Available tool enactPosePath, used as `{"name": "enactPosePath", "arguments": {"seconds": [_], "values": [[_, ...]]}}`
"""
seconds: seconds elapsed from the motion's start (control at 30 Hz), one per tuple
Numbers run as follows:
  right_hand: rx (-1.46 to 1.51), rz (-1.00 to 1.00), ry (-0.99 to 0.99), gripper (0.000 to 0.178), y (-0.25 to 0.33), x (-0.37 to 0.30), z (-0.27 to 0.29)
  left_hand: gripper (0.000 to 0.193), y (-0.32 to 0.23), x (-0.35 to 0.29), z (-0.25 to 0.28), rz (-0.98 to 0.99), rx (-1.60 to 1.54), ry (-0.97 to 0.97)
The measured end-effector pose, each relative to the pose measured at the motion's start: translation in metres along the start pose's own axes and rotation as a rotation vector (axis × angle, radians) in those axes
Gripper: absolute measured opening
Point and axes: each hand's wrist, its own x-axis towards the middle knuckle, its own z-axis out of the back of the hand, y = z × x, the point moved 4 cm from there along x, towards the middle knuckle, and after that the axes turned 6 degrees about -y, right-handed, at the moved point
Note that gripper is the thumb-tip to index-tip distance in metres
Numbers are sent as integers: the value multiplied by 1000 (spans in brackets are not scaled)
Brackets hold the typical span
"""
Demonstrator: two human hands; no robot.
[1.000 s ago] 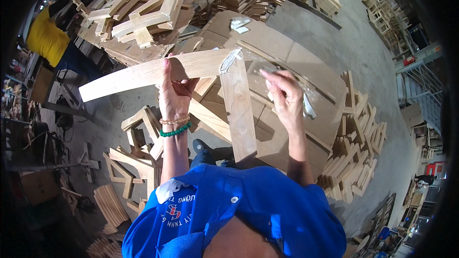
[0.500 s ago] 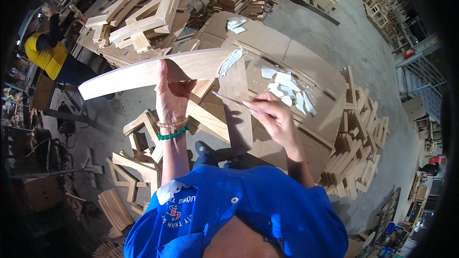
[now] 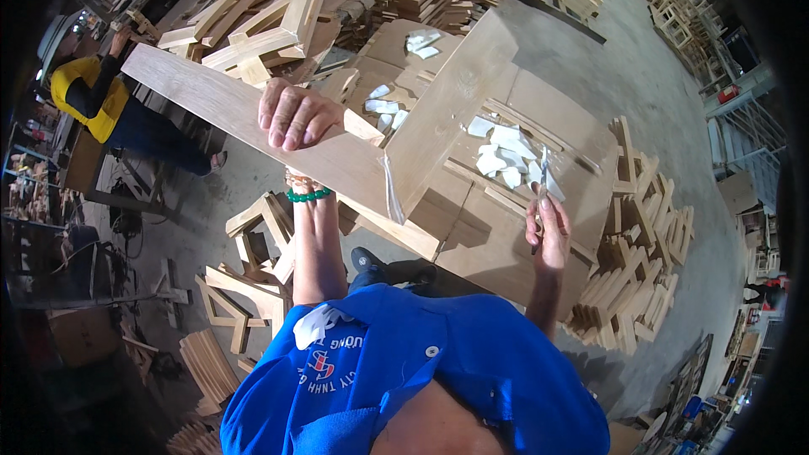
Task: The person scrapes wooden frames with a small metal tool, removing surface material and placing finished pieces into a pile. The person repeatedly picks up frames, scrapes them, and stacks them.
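Note:
My left hand (image 3: pixel 299 114) is closed over one arm of an angled wooden frame piece (image 3: pixel 244 109), fingers curled across its face. The piece is held up in front of me, its other arm pointing to the far right. White paste (image 3: pixel 392 190) lines the joint between the arms. My right hand (image 3: pixel 549 232) is apart from the wood, closed on a thin narrow-bladed tool (image 3: pixel 543 177) with its blade pointing away from me. Just beyond this hand, flat white pieces (image 3: pixel 506 152) lie on a cardboard-covered surface (image 3: pixel 497 240).
Stacked wooden frames (image 3: pixel 286 17) fill the far side. More angled frames are piled on the right (image 3: pixel 632 261) and stand on the floor at left (image 3: pixel 253 295). A co-worker in a yellow top (image 3: pixel 93 101) stands at the far left.
The wooden piece has been turned over; its second arm now points away to the far right instead of toward me. My right hand with the tool has moved right, away from the joint.

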Motion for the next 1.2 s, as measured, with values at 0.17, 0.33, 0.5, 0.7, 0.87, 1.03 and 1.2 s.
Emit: {"name": "enactPosePath", "arguments": {"seconds": [0.17,0.33,0.5,0.7,0.87,1.03,1.2], "values": [[-4,-29,-106,40,-9,-2,17,21,12,-1,-5,4,-108,27],[-32,-26,-157,39,-8,0,26,29,19,-1,-6,98,89,64],[59,-81,-444,39,5,2,43,41,67,-32,47,371,899,-510],[62,523,-651,34,36,-36,132,76,147,-43,62,581,2379,105],[30,485,-1008,32,85,-72,171,75,152,-70,76,551,2518,407],[-879,825,-550,28,74,-70,161,82,173,-76,86,1092,2290,641],[-1008,340,-87,19,-9,-71,89,82,189,-95,101,1258,2233,915]]}}
